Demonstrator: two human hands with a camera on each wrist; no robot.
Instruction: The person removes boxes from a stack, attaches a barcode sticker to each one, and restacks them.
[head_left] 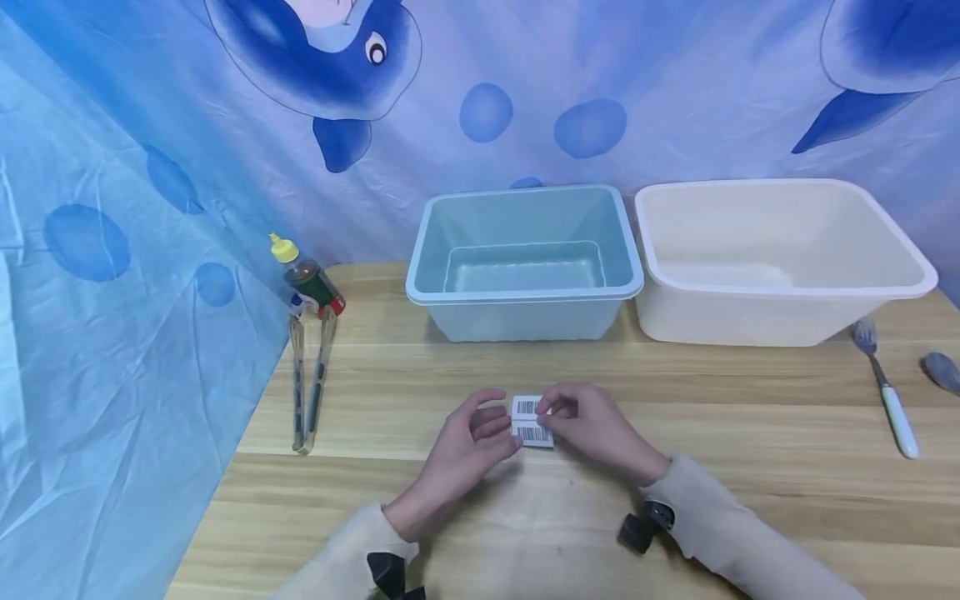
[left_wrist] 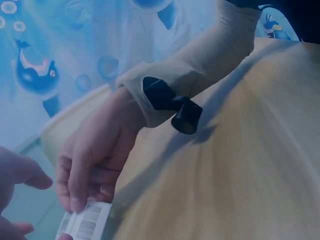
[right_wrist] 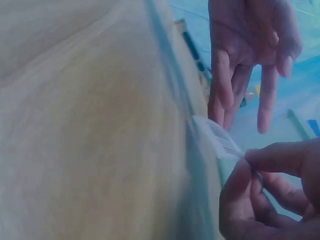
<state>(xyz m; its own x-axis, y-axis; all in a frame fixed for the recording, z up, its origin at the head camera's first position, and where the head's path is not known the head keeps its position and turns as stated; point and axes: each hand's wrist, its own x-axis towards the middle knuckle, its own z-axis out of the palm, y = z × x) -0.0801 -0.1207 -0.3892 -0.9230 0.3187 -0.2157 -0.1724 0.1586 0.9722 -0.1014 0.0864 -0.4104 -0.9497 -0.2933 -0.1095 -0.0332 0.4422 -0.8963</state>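
Observation:
A small white sheet of barcode labels [head_left: 532, 434], two barcodes one above the other, is between the hands in the head view. My right hand [head_left: 592, 425] pinches its right side between thumb and fingers; the right wrist view shows the sheet [right_wrist: 218, 137] slightly bent, held up by that pinch. My left hand [head_left: 468, 446] is at the sheet's left side, fingers spread and loosely bent, gripping nothing. In the left wrist view a left fingertip overlaps the sheet's lower edge; whether it touches cannot be told.
Behind the hands stand a light blue bin [head_left: 525, 317] and a white bin [head_left: 757, 321]. At left lie metal tongs [head_left: 318, 383] by a yellow-capped bottle [head_left: 311, 279]. A fork [head_left: 888, 392] and a spoon [head_left: 941, 372] lie at right on the wooden table [head_left: 750, 433].

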